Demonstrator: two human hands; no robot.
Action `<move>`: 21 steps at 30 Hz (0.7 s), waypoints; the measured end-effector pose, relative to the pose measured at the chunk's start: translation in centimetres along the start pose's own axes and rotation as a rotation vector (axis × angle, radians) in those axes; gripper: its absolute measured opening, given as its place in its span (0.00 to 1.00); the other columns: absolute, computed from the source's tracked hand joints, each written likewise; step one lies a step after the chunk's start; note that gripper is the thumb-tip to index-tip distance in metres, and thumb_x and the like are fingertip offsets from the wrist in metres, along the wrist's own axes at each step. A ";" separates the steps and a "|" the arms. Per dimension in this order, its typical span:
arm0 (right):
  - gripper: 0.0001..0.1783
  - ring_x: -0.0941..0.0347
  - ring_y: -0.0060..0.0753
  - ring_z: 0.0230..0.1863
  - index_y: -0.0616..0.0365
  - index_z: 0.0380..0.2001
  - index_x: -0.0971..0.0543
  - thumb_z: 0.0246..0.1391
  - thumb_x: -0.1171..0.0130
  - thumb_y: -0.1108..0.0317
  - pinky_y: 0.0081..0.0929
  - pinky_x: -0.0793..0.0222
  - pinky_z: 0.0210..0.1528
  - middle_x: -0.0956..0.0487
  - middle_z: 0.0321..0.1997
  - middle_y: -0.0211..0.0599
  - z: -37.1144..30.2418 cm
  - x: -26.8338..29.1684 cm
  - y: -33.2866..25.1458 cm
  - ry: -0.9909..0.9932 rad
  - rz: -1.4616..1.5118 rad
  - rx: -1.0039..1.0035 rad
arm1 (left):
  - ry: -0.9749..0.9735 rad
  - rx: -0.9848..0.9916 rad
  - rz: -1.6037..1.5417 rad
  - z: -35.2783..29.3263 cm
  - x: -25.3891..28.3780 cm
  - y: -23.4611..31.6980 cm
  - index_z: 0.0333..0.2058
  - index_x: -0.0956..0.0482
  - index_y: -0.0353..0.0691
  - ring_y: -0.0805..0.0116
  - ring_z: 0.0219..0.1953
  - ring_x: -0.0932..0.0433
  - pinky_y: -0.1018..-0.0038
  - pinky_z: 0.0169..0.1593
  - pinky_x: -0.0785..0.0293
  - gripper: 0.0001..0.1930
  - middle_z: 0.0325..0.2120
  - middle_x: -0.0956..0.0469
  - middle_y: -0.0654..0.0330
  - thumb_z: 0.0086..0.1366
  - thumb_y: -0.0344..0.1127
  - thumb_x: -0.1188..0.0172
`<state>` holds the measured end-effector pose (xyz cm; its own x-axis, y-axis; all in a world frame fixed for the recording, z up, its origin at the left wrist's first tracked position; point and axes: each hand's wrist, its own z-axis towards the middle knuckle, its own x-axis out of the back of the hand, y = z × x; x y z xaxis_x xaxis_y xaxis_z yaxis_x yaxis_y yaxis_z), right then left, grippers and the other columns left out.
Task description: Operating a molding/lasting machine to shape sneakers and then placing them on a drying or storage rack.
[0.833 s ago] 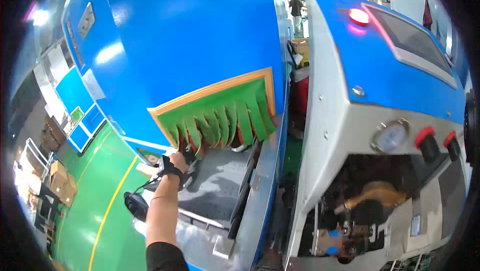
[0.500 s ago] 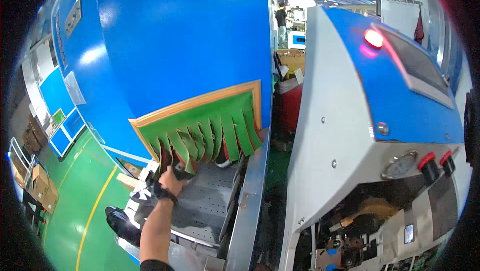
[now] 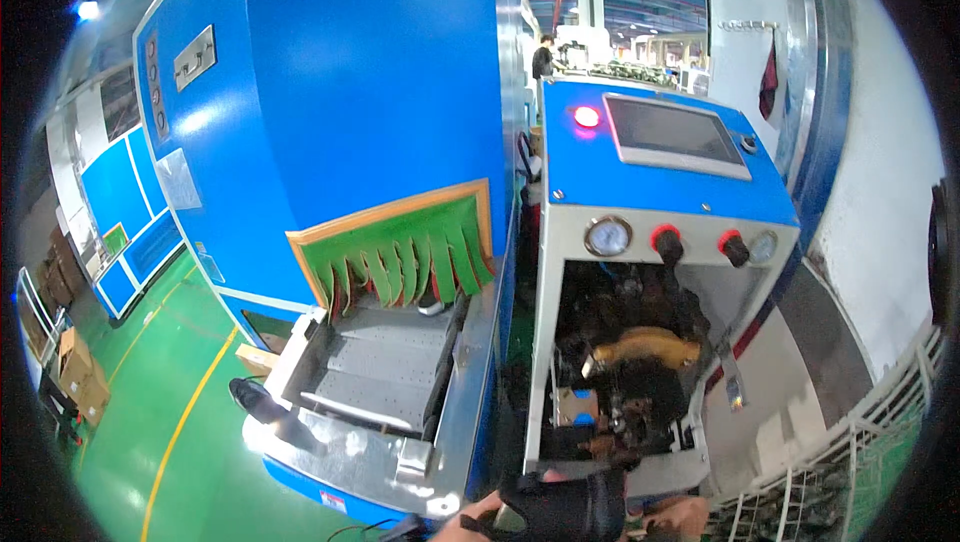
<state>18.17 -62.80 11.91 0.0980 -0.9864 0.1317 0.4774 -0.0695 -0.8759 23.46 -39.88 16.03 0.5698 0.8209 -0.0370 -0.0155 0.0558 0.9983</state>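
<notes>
At the lower edge I hold a black shoe (image 3: 565, 504) in front of the open machine. My left hand (image 3: 478, 516) is closed on its left side, with fingers partly behind it. My right hand (image 3: 676, 519) grips the right side; most of that hand is cut off by the edge and blurred. Just beyond stands the machine's dark opening (image 3: 625, 362), with a curved yellow-brown part (image 3: 648, 347) and metal clamps inside. To the left, a grey perforated conveyor (image 3: 375, 362) runs under a green strip curtain (image 3: 400, 257); a small light-and-dark item (image 3: 431, 308) lies by the strips.
A tall blue cabinet (image 3: 370, 92) rises over the conveyor. The right machine carries a screen (image 3: 675, 132), a lit red lamp (image 3: 587, 117), a gauge (image 3: 608, 235) and red-black knobs (image 3: 668, 242). A white wire rack (image 3: 850, 442) stands at right. A person (image 3: 543, 59) is far back.
One hand, earlier reaching to the conveyor beside the green strips, has come back. Both hands are now low in front with the black shoe. The view has turned right toward the open machine.
</notes>
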 end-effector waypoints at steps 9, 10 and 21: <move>0.39 0.29 0.35 0.60 0.66 0.65 0.37 0.49 0.36 0.74 0.29 0.37 0.63 0.26 0.60 0.42 -8.4 7.8 0.7 0.333 0.567 -1.262 | -0.289 -0.056 0.492 -0.3 -6.7 -5.1 0.42 0.22 0.38 0.58 0.31 0.22 0.69 0.39 0.25 0.22 0.31 0.19 0.53 0.53 0.44 0.27; 0.33 0.27 0.35 0.57 0.67 0.62 0.33 0.51 0.38 0.76 0.28 0.34 0.60 0.24 0.57 0.43 -10.9 8.6 3.2 0.518 0.596 -1.668 | -0.331 -0.069 0.474 0.6 -7.3 -5.9 0.42 0.22 0.38 0.58 0.31 0.22 0.69 0.39 0.25 0.22 0.31 0.19 0.53 0.53 0.44 0.27; 0.51 0.30 0.24 0.55 0.66 0.69 0.41 0.40 0.30 0.72 0.24 0.35 0.58 0.26 0.60 0.37 -0.2 13.0 -3.1 0.441 -0.088 -0.392 | -0.153 0.437 -0.321 3.5 -10.1 -3.7 0.19 0.22 0.40 0.79 0.20 0.33 0.77 0.27 0.37 0.15 0.15 0.30 0.72 0.66 0.33 0.39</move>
<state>17.82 -75.46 16.29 -0.3396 -0.9372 0.0801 0.1012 -0.1211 -0.9875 20.61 -50.33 12.86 0.6030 0.7083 -0.3671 0.5010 0.0219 0.8652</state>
